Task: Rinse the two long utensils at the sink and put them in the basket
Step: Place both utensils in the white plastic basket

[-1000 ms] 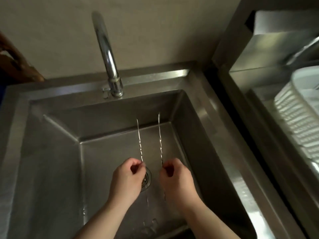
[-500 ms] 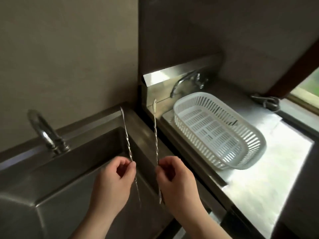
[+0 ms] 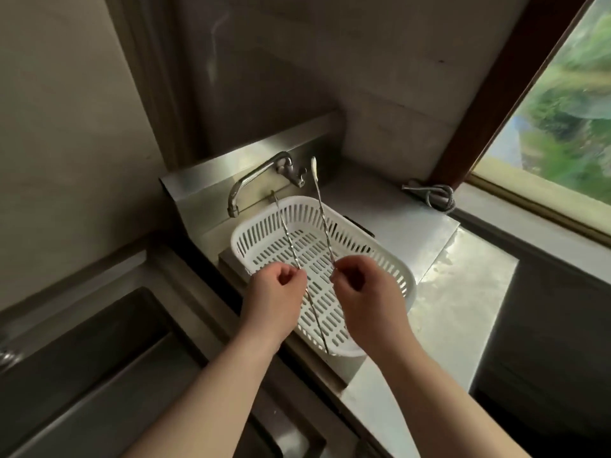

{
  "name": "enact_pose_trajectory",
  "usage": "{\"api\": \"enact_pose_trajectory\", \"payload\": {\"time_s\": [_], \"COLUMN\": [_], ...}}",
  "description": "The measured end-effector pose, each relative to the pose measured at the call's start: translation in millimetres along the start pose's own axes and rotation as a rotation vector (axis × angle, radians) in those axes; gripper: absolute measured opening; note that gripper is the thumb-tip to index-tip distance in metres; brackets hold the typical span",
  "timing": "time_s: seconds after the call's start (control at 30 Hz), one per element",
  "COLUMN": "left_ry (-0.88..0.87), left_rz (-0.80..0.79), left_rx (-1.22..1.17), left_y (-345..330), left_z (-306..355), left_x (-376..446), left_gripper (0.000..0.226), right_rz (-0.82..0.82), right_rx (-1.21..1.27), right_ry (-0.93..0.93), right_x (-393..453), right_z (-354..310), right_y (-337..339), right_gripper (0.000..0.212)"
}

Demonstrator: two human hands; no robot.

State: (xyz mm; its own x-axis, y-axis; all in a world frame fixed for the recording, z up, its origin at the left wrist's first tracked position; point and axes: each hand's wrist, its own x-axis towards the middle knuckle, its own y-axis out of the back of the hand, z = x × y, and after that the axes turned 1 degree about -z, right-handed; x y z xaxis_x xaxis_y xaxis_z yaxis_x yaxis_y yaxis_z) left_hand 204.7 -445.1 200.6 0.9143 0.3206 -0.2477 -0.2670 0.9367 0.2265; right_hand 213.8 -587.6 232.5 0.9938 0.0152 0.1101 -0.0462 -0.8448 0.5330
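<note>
Change: a second ago both hands held the utensils over the sink basin, under the tap; half a second ago they were crossing the sink's right edge; now both hang over the white basket (image 3: pixel 401 279) on the steel surface (image 3: pixel 463 292).
Meaning: rinsing looks finished; the carry is done and only the setting-down remains, by my reading.
Left hand (image 3: pixel 276 292): fingers curled, thumb and fingertips pinching the left utensil (image 3: pixel 285 228) partway along its twisted shaft; its top end rises toward the wall tap (image 3: pixel 251 178).
Right hand (image 3: pixel 365 292): fingers curled, pinching the right utensil (image 3: pixel 322 209) the same way; its pale top end stands beside the tap's valve.
Utensil position: both tilted, in the air above the basket; a lower end runs down between the hands toward the basket's near rim. Whether it touches, cannot tell.
Count: utensils two; hands two; basket one, nothing in it yet; taps in view one; coiled metal hose (image 3: pixel 433 195) by the window, one.
Sink (image 3: pixel 99 375): lower left, well apart from the hands.
</note>
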Motion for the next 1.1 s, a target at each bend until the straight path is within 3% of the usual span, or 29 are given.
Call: {"api": "enact_pose_trajectory", "payload": {"time_s": [0.13,0.27,0.53,0.87,1.1], "left_ry": [0.075,0.208,0.401,0.536,0.566], "left_rz": [0.020,0.032,0.047,0.002,-0.033], "left_rx": [0.009,0.121,0.113,0.170,0.337], "left_y": [-32,-52,-74,-94,-96], "left_z": [1,-8,-5,-10,-9], "left_x": [30,54,94,109,110], "left_gripper": [0.021,0.018,0.017,0.033,0.023], "right_rz": [0.007,-0.092,-0.325,-0.351,-0.383], "right_rx": [-0.069,-0.146,-0.447,-0.611,-0.676], "right_ry": [-0.043,-0.112,-0.196,-0.232,-0.144], "right_x": [39,74,111,124,126], "right_z": [34,65,100,126,129], "right_y": [0,-10,-43,-48,-54], "right_gripper": [0.018,0.012,0.029,0.017,0.023]}}
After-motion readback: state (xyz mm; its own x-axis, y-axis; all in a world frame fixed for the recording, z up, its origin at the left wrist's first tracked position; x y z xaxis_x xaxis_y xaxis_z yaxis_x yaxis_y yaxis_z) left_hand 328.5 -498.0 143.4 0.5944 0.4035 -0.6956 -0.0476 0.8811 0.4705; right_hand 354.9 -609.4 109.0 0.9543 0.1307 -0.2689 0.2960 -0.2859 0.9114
